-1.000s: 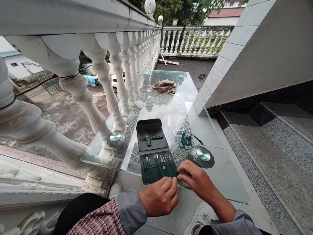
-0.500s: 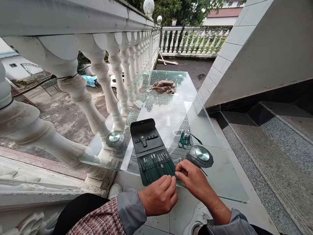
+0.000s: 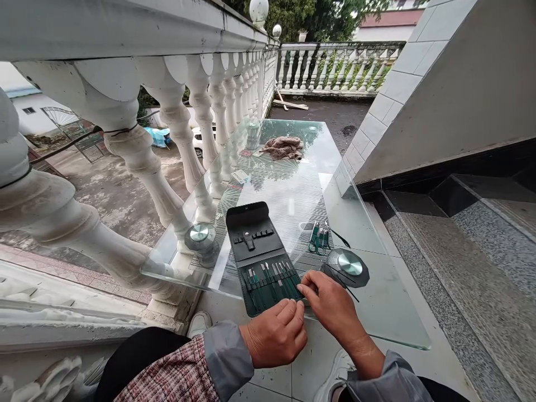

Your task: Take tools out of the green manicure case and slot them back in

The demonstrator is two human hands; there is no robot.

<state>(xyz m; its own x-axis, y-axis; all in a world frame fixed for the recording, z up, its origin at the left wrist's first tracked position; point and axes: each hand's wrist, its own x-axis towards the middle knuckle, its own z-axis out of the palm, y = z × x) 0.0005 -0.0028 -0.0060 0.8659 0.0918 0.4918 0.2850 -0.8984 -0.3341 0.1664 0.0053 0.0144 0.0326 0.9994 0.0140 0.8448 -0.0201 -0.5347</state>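
A dark green manicure case (image 3: 253, 248) lies unfolded at the near edge of the glass table. Several slim metal tools with green handles (image 3: 272, 279) sit in loops across its lower half; the loops of the upper half hold nothing. My left hand (image 3: 278, 335) is closed at the case's near right corner, its fingertips pinched on the edge. Beside it my right hand (image 3: 329, 298) pinches thumb and forefinger at the case's right side; what lies between them is hidden. Right of the case lie green scissors (image 3: 316, 247) and nail clippers (image 3: 323, 237).
The glass table (image 3: 389, 301) stands on round metal-capped supports (image 3: 349, 262). Thin dark tools (image 3: 345, 287) lie near the right support. A crumpled brown cloth (image 3: 282, 148) rests at the far end. A white balustrade (image 3: 142, 156) runs along the left; stone steps (image 3: 452, 262) rise on the right.
The whole view has shifted slightly. My right hand's fingertips have moved a little up along the case's right edge, while my left hand stays at the corner.
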